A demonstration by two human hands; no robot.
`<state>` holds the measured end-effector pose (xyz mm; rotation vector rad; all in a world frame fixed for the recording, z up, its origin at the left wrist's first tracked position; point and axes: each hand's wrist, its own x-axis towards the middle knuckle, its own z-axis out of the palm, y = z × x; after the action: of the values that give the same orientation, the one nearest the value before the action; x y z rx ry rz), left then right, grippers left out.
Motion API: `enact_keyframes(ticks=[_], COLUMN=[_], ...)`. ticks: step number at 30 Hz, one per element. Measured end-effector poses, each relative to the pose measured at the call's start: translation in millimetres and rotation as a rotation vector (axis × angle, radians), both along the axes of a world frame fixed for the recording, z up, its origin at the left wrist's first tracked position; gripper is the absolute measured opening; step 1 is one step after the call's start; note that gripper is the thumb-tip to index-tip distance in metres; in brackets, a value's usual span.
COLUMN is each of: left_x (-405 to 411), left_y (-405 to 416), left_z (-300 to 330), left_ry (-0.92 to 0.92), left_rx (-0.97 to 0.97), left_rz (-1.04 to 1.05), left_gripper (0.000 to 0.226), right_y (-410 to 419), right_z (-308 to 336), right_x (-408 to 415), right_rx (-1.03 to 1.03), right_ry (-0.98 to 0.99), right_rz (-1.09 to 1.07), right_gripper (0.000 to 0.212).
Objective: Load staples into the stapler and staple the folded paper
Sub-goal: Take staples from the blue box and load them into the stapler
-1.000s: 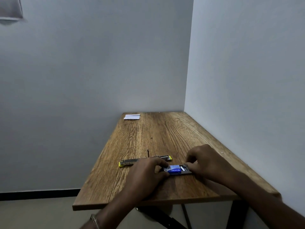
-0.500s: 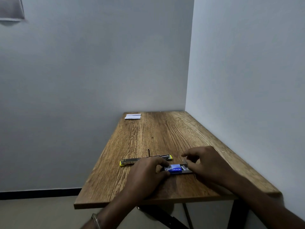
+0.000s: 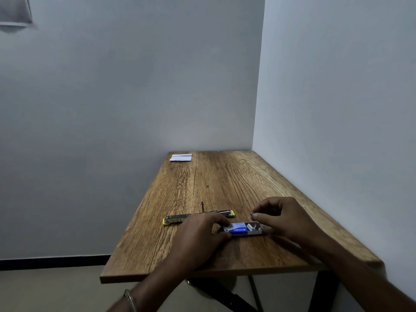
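A stapler (image 3: pixel 177 218) with yellow ends lies opened out flat across the wooden table (image 3: pixel 216 181). Just in front of it sits a small blue staple box (image 3: pixel 239 230) with its tray slid out to the right, and pale staples show inside. My left hand (image 3: pixel 198 237) grips the left end of the box. My right hand (image 3: pixel 286 218) hovers over the open tray with thumb and forefinger curled into a pinch. Anything between those fingertips is too small to make out. The folded white paper (image 3: pixel 180 157) lies at the far left corner.
The table stands in a corner, with a wall along its right side and another behind its far edge. Its left and near edges drop off to the floor. A thin metal pin (image 3: pixel 202 207) sticks up behind the stapler.
My right hand has lifted off the right end of the box and its fingers now pinch above the tray, which is more exposed. My left hand has stayed on the box.
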<state>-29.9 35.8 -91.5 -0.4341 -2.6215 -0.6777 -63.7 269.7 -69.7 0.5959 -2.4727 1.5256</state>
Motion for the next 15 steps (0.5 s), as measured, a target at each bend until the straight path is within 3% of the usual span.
enact_keyframes(ticks=[3, 15], left_x=[0.4, 0.2], left_y=[0.4, -1.4], left_z=[0.0, -1.2], left_ry=[-0.005, -0.001], left_rx=[0.006, 0.010], left_rz=[-0.004, -0.010], left_gripper=[0.032, 0.033], right_y=[0.2, 8.6], right_z=[-1.8, -9.3], right_x=[1.9, -3.6], right_rx=[-0.101, -0.041], right_ry=[-0.055, -0.006], right_rz=[0.038, 0.027], right_gripper=[0.009, 0.012])
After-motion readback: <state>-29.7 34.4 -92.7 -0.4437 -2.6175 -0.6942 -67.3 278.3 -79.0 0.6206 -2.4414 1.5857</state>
